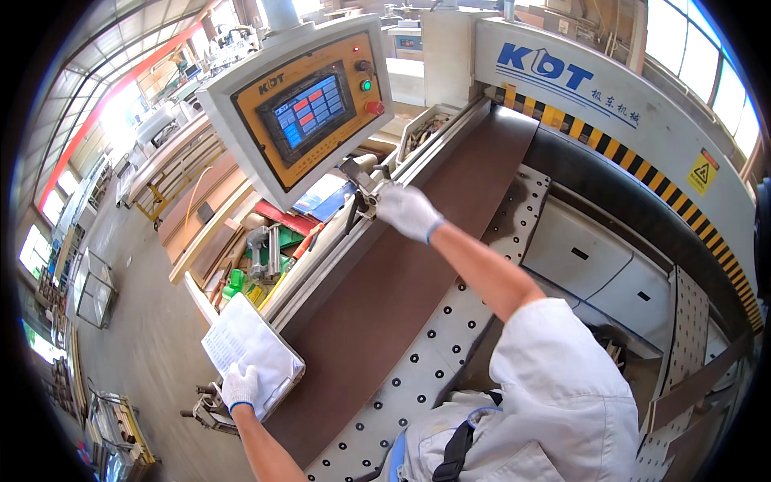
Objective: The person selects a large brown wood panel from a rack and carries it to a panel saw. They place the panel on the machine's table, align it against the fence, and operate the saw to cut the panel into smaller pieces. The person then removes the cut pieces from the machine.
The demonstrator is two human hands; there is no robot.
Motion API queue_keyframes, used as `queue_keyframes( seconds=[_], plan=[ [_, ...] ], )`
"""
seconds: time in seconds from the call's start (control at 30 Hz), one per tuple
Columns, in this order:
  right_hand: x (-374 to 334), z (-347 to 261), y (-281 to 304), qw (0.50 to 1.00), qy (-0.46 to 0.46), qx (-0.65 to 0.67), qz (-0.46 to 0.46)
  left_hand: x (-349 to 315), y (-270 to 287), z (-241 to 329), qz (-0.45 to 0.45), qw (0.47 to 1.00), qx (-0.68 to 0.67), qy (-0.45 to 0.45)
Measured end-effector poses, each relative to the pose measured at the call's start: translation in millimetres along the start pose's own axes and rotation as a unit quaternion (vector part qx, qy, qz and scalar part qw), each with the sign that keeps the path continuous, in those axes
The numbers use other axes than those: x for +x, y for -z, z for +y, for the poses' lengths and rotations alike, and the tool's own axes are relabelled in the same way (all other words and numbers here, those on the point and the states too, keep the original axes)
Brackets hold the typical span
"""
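Note:
A clipboard with white printed sheets [250, 344] lies tilted over the near end of the machine's rail. At its lower left edge, my left hand [240, 388], in a white knit glove, grips it with fingertips on the paper. My right arm stretches forward across a long brown board [377, 277]. My gloved right hand [408, 213] is closed at a metal clamp-like fitting [361, 178] on the rail, just below the control panel [305, 104]. The back of the hand hides most of its fingers. The panel has a lit screen, a green light and a red knob.
Beside the rail, a tray holds hand tools, a green bottle [234, 283] and folders. A perforated metal table [426, 341] runs along the board's right side. Farther right is the machine's beam with a black-and-yellow striped edge [610, 149]. Racks and a trolley [92, 289] stand left.

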State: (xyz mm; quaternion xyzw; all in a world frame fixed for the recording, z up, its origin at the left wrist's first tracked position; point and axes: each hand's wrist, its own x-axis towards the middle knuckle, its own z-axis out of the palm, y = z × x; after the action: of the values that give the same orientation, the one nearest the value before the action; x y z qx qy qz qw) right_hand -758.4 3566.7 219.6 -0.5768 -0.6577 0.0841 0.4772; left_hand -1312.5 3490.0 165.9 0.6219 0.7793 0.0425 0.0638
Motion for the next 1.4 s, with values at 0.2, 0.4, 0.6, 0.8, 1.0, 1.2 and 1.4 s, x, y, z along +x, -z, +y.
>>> queue_keyframes(
  seconds=[0.2, 0.4, 0.6, 0.8, 1.0, 1.2, 1.4],
  plan=[
    [-161, 28, -34, 0.958, -0.117, -0.188, -0.182, 6, -2, 3, -0.013, 1.000, 0.013, -0.010],
    [-190, 26, -37, 0.975, -0.028, -0.210, -0.069, 61, -44, -32, -0.009, 0.991, -0.037, -0.131],
    [-223, 10, -80, 0.950, -0.053, -0.176, -0.253, 41, -30, 40, -0.005, 0.982, -0.010, -0.186],
    [-299, 0, -88, 0.964, 0.018, -0.137, -0.226, 55, -47, 49, -0.011, 0.979, -0.015, -0.205],
    [-268, -86, -45, 0.966, -0.014, -0.185, -0.181, 100, -64, -98, 0.004, 0.972, -0.076, -0.224],
    [-279, -89, -71, 0.963, 0.020, -0.251, -0.093, -83, 26, -29, 0.138, 0.969, -0.161, -0.128],
    [-295, -94, -115, 0.925, -0.028, -0.321, -0.199, -212, -53, -107, 0.333, 0.889, -0.260, -0.173]
  ],
)
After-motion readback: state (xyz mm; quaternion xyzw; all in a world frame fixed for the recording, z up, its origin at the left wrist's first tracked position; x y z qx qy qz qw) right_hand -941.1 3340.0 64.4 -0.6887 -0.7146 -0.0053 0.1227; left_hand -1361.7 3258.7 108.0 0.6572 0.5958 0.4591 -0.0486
